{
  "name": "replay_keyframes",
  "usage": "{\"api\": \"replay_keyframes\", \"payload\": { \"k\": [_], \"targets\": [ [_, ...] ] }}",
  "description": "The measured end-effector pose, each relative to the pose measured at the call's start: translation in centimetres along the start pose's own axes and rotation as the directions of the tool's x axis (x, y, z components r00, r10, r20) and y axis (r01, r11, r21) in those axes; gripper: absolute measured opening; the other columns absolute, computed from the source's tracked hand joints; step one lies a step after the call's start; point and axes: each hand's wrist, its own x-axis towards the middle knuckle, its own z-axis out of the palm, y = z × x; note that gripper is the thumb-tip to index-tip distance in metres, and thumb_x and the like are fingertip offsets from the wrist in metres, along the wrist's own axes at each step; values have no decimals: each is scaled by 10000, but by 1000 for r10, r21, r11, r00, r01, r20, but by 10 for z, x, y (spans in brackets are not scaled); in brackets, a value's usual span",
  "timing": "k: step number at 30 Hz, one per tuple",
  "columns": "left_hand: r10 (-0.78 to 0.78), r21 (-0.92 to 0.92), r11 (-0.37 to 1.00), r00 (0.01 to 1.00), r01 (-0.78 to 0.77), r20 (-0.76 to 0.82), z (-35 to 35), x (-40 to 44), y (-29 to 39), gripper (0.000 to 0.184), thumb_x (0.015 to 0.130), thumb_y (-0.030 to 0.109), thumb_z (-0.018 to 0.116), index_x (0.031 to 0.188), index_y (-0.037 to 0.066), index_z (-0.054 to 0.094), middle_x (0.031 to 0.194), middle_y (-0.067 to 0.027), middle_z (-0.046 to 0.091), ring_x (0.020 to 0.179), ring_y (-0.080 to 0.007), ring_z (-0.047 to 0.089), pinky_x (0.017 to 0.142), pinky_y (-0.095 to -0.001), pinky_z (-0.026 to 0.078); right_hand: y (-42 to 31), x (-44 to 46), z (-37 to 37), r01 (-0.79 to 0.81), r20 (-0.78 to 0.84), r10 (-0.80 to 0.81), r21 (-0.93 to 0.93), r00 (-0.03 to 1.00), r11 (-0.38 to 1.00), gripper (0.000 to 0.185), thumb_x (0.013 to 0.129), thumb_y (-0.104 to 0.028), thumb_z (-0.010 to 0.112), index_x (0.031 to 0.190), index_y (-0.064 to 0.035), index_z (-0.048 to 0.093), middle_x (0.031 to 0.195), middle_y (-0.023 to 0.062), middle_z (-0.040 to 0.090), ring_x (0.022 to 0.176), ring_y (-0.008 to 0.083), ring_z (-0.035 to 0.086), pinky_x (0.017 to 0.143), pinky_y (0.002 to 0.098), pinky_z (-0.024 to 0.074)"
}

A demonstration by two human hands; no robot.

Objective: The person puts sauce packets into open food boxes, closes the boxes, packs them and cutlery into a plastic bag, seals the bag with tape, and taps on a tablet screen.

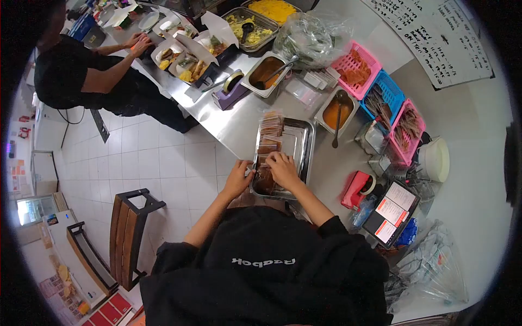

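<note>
Two hands of yours meet at the near half of the steel tray (303,146): your right hand (284,170) sits over the packets (270,130), fingers bent down and bunched, while your left hand (239,179) is at the tray's left rim, fingers curled in. You cover the fingertips, so I cannot tell how far either grip is open or whether it pinches a packet.

The packets are small, clear and flat, with reddish-brown contents and pale edges. They overlap in a row inside the tray, left of its bare floor, under your fingers and beyond them. The row's long axis runs away from you; each packet lies crosswise to it.

Beyond your right hand, one tub (265,93) holds orange-brown sauce and a ladle; farther right of it, a second tub (319,117) holds similar sauce and another ladle. Past that, a pink basket (347,86) holds orange-red packs.
</note>
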Motion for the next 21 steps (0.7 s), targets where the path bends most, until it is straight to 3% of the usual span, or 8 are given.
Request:
{"api": "replay_keyframes", "payload": {
  "k": [4,7,11,14,17,19,20,21],
  "targets": [
    [-14,-105,994,998,8,-58,2,22,9,336,793,152,644,1085,28,533,1030,-180,523,970,-357,528,831,-403,446,-11,-4,-6,135,-103,-155,-181,983,974,230,724,-44,581,949,-91,579,1076,96,512,1015,262,484,805,446,365],
    [283,97,957,956,-275,-82,7,49,4,381,760,154,676,1091,31,531,1020,-172,525,965,-350,529,838,-408,438,-10,-17,-2,116,48,-111,-137,993,984,279,681,-47,606,954,-94,582,1106,97,504,1038,266,486,782,434,363],
    [61,170,982,993,-77,99,8,66,9,326,712,160,708,983,38,573,1078,-154,531,983,-331,526,801,-416,442,-6,-12,-4,20,-19,-22,-82,1000,996,261,680,-45,617,937,-82,588,1204,105,464,1115,288,460,854,468,357],
    [173,292,934,976,-206,135,5,72,9,325,711,124,706,995,20,587,1049,-155,563,948,-322,563,791,-367,465,-4,-6,-16,55,-114,-63,-74,991,996,277,687,-33,607,960,-81,594,1216,106,456,1170,302,431,924,486,338],
    [122,69,985,928,-155,352,15,76,-12,224,705,82,690,888,14,582,942,-141,602,842,-306,592,755,-334,476,4,-6,-9,130,-108,-140,-96,984,987,297,694,-21,592,984,-82,603,1131,110,498,1188,308,415,959,493,320],
    [193,-17,980,920,-199,341,6,67,-1,199,724,70,679,881,18,569,890,-113,613,790,-260,597,729,-313,477,0,-8,-8,162,-59,-170,-124,984,979,277,697,-39,598,970,-78,610,1089,112,517,1167,306,424,972,508,310],
    [221,-63,975,914,-212,342,1,57,5,187,734,63,674,877,20,562,864,-99,619,764,-237,600,717,-302,477,-3,-11,-12,226,-126,-253,-192,959,955,254,711,-70,604,965,-62,611,946,93,550,1035,274,496,909,462,373],
    [183,-149,979,929,-142,320,-6,51,14,176,751,67,668,885,23,562,864,-85,614,768,-210,593,715,-296,474,-3,-15,-7,243,-130,-263,-152,956,958,245,700,-63,598,945,-56,603,936,90,557,1010,268,509,893,438,387]
  ]
}}
